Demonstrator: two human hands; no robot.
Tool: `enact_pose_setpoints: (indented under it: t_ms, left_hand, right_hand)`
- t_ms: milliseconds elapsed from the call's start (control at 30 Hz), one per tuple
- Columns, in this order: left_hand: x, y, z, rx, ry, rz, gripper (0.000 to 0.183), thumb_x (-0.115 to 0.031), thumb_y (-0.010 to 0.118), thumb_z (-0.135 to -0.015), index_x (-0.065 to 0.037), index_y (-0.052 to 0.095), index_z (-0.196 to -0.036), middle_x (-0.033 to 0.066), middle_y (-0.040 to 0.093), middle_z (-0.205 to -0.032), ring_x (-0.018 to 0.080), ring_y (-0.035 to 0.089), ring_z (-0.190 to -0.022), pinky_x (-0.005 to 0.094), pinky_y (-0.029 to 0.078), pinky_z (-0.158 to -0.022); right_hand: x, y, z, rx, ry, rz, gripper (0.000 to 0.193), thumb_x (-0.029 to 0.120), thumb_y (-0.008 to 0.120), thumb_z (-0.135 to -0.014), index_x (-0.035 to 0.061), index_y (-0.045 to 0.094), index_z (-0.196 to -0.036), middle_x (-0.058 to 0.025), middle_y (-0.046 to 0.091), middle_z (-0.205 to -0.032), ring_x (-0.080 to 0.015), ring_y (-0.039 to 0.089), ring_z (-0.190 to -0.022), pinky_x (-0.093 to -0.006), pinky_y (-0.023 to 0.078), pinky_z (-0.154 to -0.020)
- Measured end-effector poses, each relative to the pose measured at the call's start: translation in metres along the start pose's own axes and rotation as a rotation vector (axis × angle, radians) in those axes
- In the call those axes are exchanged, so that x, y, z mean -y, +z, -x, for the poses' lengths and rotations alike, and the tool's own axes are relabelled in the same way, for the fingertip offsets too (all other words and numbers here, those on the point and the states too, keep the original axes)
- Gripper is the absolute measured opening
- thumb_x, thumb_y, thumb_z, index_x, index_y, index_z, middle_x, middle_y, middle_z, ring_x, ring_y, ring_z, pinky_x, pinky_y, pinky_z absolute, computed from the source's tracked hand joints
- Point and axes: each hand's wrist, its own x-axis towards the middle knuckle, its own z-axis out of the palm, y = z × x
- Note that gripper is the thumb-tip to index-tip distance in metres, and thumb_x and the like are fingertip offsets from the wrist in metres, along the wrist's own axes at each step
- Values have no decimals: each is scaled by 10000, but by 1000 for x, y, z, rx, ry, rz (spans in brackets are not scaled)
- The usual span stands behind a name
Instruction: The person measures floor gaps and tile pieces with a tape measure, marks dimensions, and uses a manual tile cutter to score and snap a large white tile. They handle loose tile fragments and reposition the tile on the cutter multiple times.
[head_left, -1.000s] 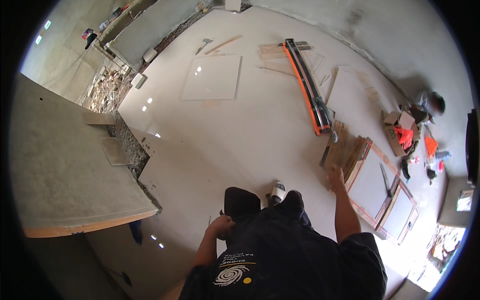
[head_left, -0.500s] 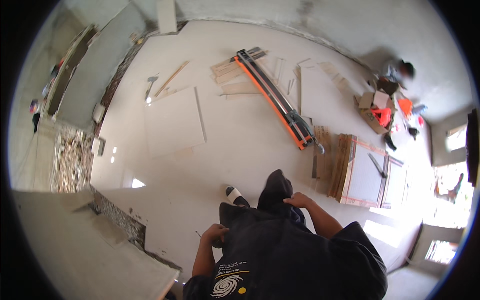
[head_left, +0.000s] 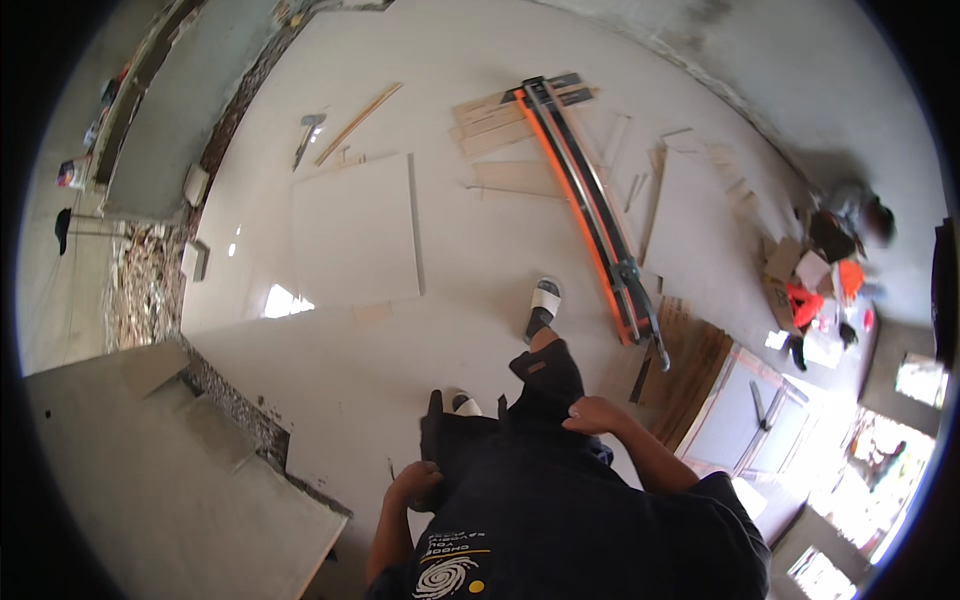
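My right hand (head_left: 592, 414) is closed on the cloth of my dark shorts (head_left: 552, 378), at the right thigh. On the other side, my left hand (head_left: 415, 482) is curled closed against the left leg of the shorts. A thin dark stick (head_left: 391, 468) shows beside its knuckles; whether the fingers hold it I cannot tell. My right foot, in a white-banded slipper (head_left: 545, 296), is forward on the pale floor, and the left slipper (head_left: 465, 404) is partly hidden by the shorts.
An orange and black tile cutter (head_left: 590, 210) lies ahead on the right, by cardboard pieces (head_left: 515, 178). A large tile (head_left: 358, 230) and a hammer (head_left: 306, 140) lie left. Boxed tiles (head_left: 735, 400) stand at right; a person (head_left: 862, 215) crouches beyond. A raised slab (head_left: 150, 480) is left.
My right foot has come forward into sight. The view has turned left, so the cutter, boxes and crouching person sit farther right. Both hands stay closed at the shorts.
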Motion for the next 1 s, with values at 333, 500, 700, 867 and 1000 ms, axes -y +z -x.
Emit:
enact_pose_setpoints:
  t_ms: [333, 500, 700, 867, 1000]
  left_hand:
    - [-79, -50, 35, -30, -458, 972, 367, -330, 531, -889, 19, 641, -872, 58, 597, -631, 156, 643, -682, 285, 465, -581]
    - [37, -78, -150, -688, -490, 503, 350, -309, 533, -871, 30, 602, -822, 154, 630, -672, 281, 630, -638, 357, 489, -631]
    - [171, -82, -419, -868, -721, 583, 184, -205, 533, -846, -39, 576, -911, 133, 612, -924, 323, 611, -865, 401, 496, -738]
    - [252, -68, -566, -1023, -762, 147, 119, -186, 522, -872, -85, 574, -908, 96, 601, -871, 306, 608, -812, 417, 485, -715]
    - [293, -60, -624, -1119, -788, 31, 132, -223, 515, -895, -105, 567, -871, 84, 590, -845, 282, 588, -788, 432, 466, -693]
  right_hand:
    - [-58, -94, 9, 424, 23, 37, 386, 395, 542, -825, 33, 646, -742, -196, 624, -729, -347, 622, -689, -433, 477, -625]
    - [-59, -141, -61, 491, 104, 21, 365, 404, 560, -832, 57, 663, -781, -141, 639, -707, -286, 636, -684, -404, 488, -636]
    - [-101, -201, -345, -110, 247, -429, 255, 234, 589, -867, 8, 631, -757, -8, 578, -641, -96, 549, -610, -241, 442, -570]
    - [-109, -170, -628, -297, 4, -541, 295, 263, 585, -865, -19, 625, -785, -41, 595, -681, -94, 545, -613, -247, 447, -561]
    - [-77, -124, -752, -348, -49, -758, 291, 264, 585, -862, -19, 645, -898, -37, 607, -692, -102, 552, -608, -237, 451, -564]
